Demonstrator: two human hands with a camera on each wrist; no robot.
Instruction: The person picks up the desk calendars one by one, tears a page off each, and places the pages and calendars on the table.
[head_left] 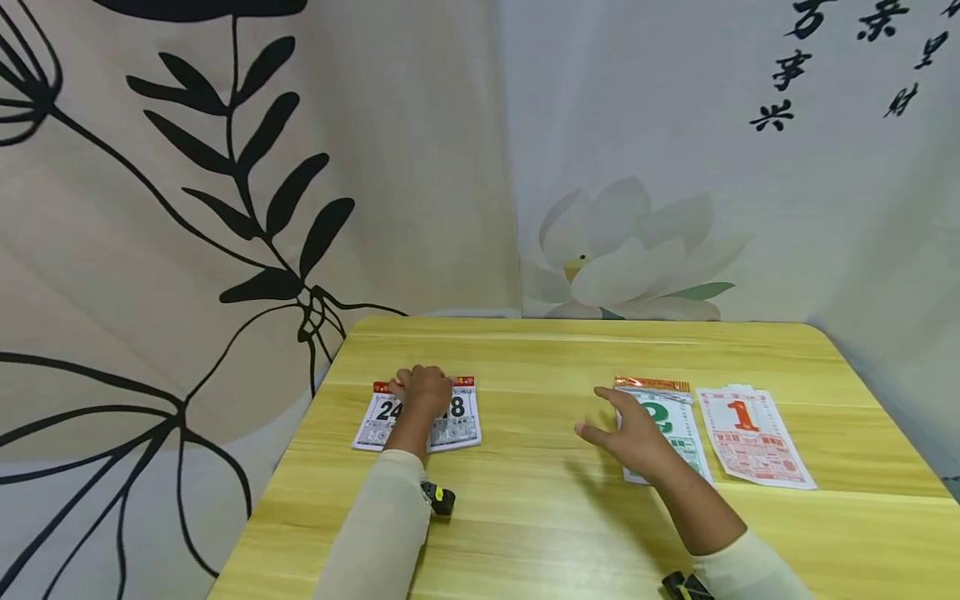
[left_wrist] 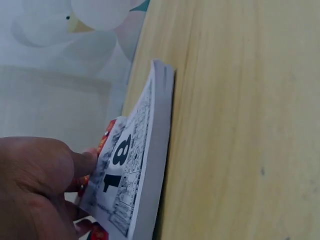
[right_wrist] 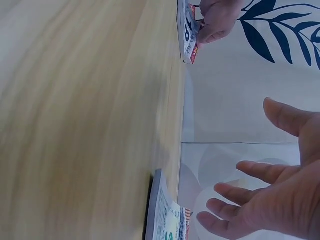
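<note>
Two tear-off calendar pads lie side by side at the table's left, one showing 24 (head_left: 367,425) and one showing 18 (head_left: 463,421), with red top strips. My left hand (head_left: 425,390) has its fingers curled at their top edge; in the left wrist view its thumb and fingers grip around the strip of the 18 pad (left_wrist: 120,170). My forearm hides where the pads meet. My right hand (head_left: 633,433) is above the table, fingers spread, holding nothing. It partly covers a calendar pad with a green 2 (head_left: 678,425) and an orange top strip.
Right of the green pad lies a loose calendar sheet stack with a red 1 (head_left: 757,437). All of these lie on a wood-grain table (head_left: 525,517). Behind it hangs a pale curtain (head_left: 420,167) printed with black plants, a lotus and characters.
</note>
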